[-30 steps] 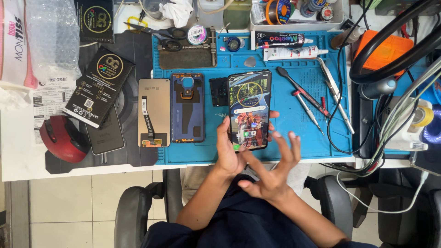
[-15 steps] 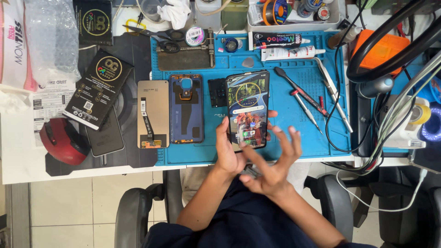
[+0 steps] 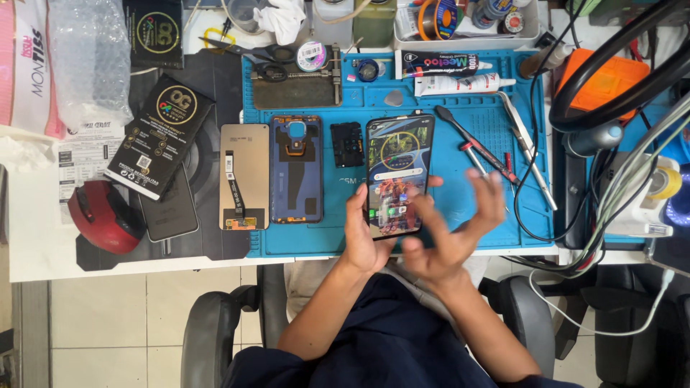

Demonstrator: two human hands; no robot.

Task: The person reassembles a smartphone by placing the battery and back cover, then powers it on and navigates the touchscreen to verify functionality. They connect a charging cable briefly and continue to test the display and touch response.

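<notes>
My left hand grips a smartphone by its lower left edge, screen lit and facing up, above the blue work mat. To the right of the phone's lower end, my right hand is blurred, its fingers spread and one finger close to the lower screen. I cannot tell whether that finger touches the glass. Left of the phone lie a small black part, a blue phone back frame and a gold display panel with a ribbon cable.
Screwdrivers and tweezers lie right of the phone, glue tubes and scissors at the mat's far edge. A black box, a dark phone and a red object sit left. Cables and a black lamp arm crowd the right.
My right hand has shifted slightly and spread its fingers wider beside the phone's lower end. The phone and my left hand stay where they were.
</notes>
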